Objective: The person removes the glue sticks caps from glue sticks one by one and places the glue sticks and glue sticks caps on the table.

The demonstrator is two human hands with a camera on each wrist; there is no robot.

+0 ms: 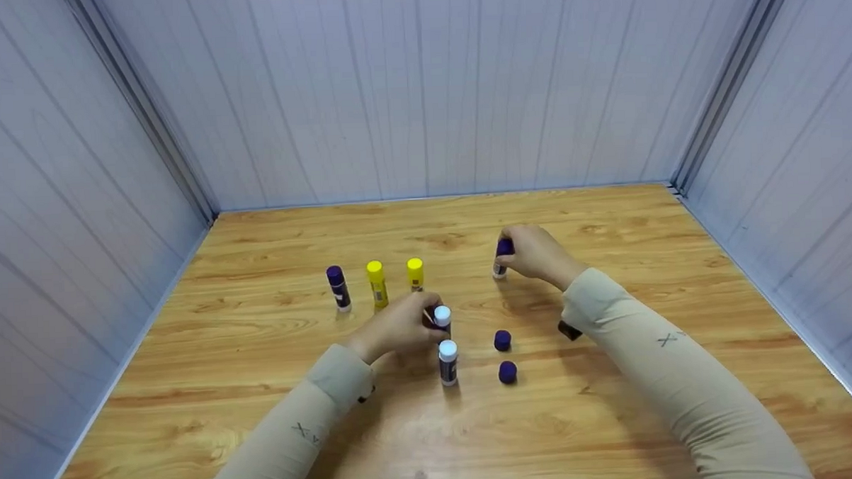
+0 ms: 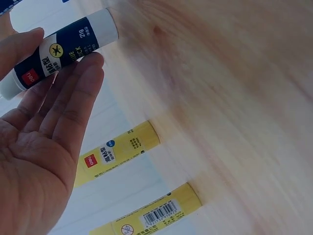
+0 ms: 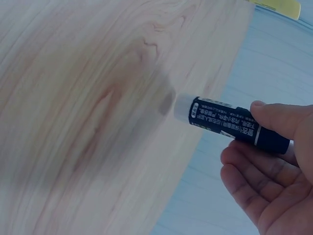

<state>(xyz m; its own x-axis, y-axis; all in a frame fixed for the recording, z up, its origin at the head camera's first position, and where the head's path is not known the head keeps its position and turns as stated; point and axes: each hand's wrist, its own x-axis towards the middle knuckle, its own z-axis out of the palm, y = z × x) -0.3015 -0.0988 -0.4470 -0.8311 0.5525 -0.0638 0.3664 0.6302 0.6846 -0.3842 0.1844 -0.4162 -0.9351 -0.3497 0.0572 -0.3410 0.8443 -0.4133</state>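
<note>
Your left hand (image 1: 404, 325) pinches, between the thumb and the fingers, a cylindrical dark-blue glue stick with white top and white base (image 2: 63, 49). A second white-topped dark-blue glue stick (image 1: 448, 365) stands upright on the wood-grained table (image 1: 581, 418), just in front of it, on the side away from the back edge. Your right hand (image 1: 538, 253) pinches another dark-blue glue stick, with dark-purple cap and white base (image 1: 499, 267); of all the sticks, this one is the nearest to the table's back edge. I cannot tell if its base touches the table.

Two short dark-purple caps, one farther (image 1: 502, 340) and one closer to you (image 1: 508, 372), lie apart from each other, on the right-edge side of the white-topped sticks. Toward the left edge, two yellow glue sticks (image 1: 376, 284) (image 1: 415, 270) stand upright, the right one partly hidden by your left hand. Beside them, nearest to the left edge, stands a purple-capped dark-blue glue stick (image 1: 339, 292).
</note>
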